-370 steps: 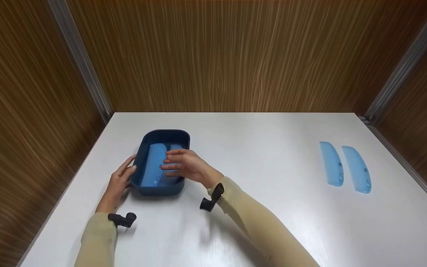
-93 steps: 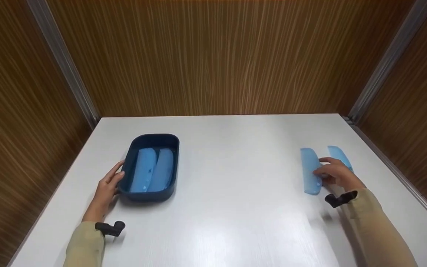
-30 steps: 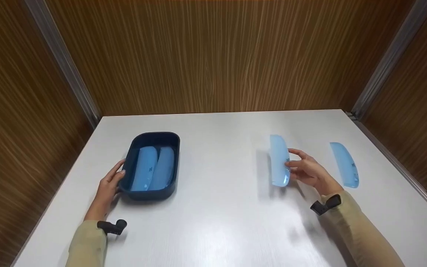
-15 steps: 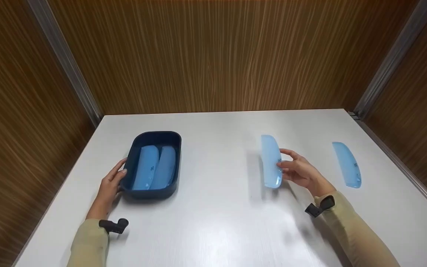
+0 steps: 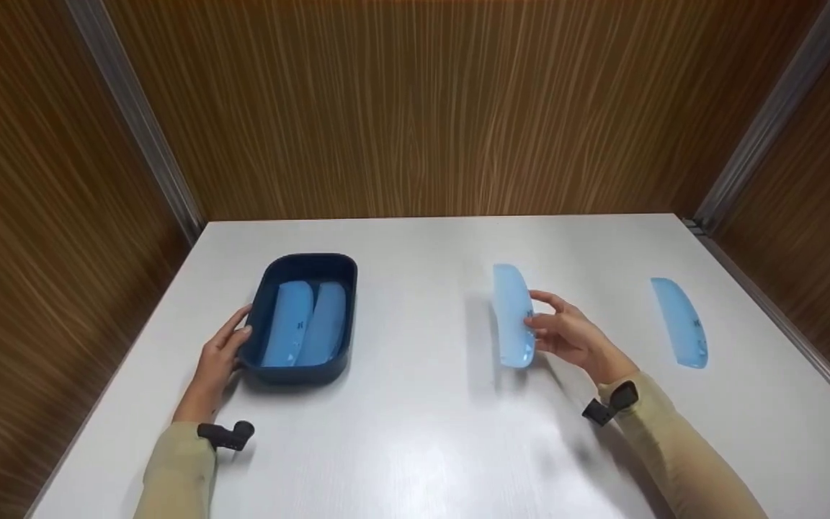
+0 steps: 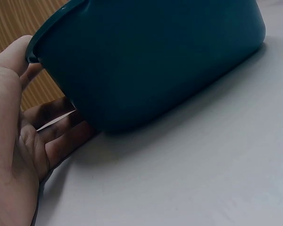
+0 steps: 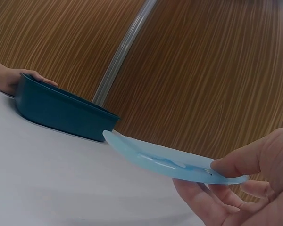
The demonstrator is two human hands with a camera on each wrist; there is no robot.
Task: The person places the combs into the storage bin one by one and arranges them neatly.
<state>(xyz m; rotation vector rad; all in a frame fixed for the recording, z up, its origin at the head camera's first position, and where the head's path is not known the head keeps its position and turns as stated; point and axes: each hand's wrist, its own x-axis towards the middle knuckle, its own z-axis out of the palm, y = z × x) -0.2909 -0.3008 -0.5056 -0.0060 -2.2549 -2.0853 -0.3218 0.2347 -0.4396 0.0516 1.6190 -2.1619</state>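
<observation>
Pinched between the thumb and fingers of my right hand (image 5: pixel 570 333) is a light blue translucent comb (image 5: pixel 511 313), raised above the white table; its teeth are too fine to make out. In the right wrist view the comb (image 7: pixel 165 157) is nearly edge-on, thumb on top and fingers beneath. My left hand (image 5: pixel 220 357) grips the left side of a dark blue box (image 5: pixel 300 375). In the left wrist view its thumb is at the rim and its fingers touch the wall low down. Side by side inside the box lie two blue combs (image 5: pixel 289 321).
Another light blue comb (image 5: pixel 680 324) lies on the table (image 5: pixel 415 432), right of my right hand. Wood-grain panels (image 5: pixel 422 108) stand behind and at both sides of the table.
The right hand picked up one of the two combs on the right and has carried it leftward, more slowly in the last second. The left hand stays at the box.
</observation>
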